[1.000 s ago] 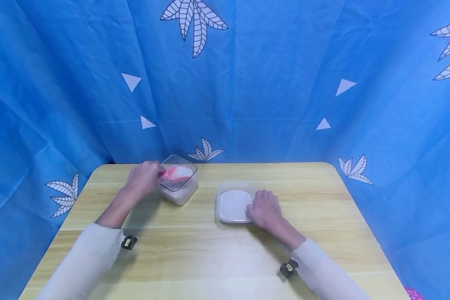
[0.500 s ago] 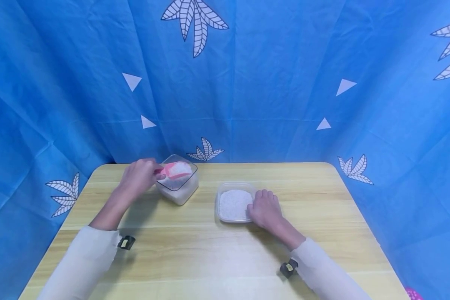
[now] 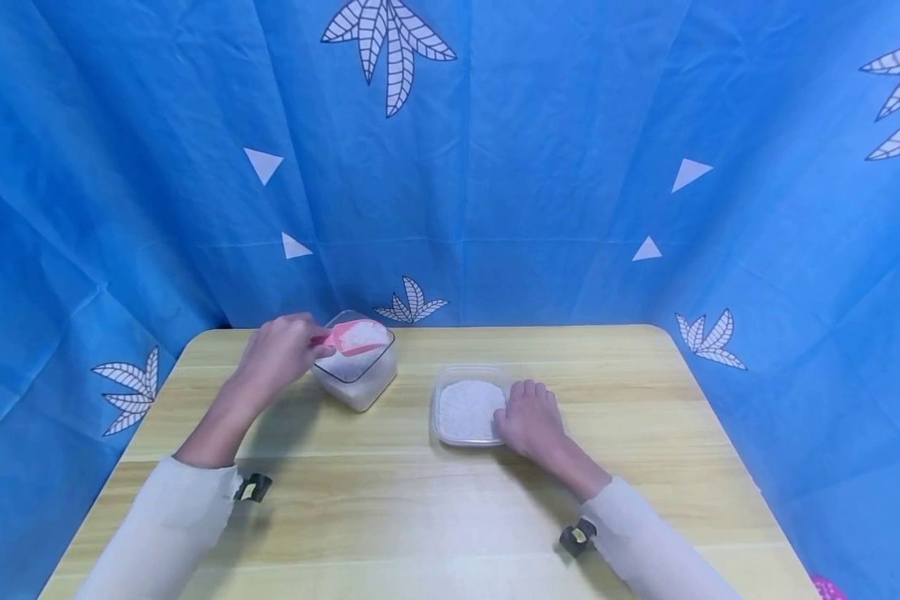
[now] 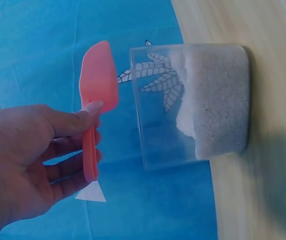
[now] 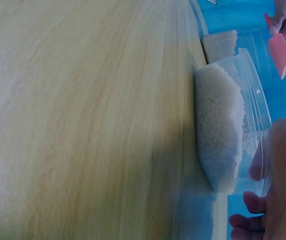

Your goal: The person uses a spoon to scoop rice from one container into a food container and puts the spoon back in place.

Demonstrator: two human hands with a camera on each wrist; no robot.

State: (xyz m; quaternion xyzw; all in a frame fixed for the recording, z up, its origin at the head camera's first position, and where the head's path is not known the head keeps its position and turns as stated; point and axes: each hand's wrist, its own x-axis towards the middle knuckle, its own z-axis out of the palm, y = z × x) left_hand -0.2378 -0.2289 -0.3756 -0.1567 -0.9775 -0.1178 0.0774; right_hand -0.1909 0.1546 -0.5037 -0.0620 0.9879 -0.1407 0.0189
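Note:
My left hand (image 3: 276,354) pinches the handle of a pink scoop (image 3: 342,337) heaped with white rice (image 3: 366,335). In the left wrist view the scoop (image 4: 101,75) is above the open top of a tall, square clear container (image 4: 217,100), which is partly filled with rice. Thumb and fingers close round the handle from both sides. My right hand (image 3: 531,421) grips the right wall of a shallower clear tub (image 3: 471,442). Its thumb lies over the rim, inside the tub (image 5: 257,100), with the other fingers outside. Rice (image 5: 217,120) fills much of this tub.
Both containers stand on a light wooden table (image 3: 420,517), the tall one at the back left and the tub near the middle. A blue patterned curtain (image 3: 555,167) hangs close behind the table's far edge and along its sides.
The left hand has lifted the loaded scoop from inside the tall container up to above its rim. The right hand and the tub have stayed in place.

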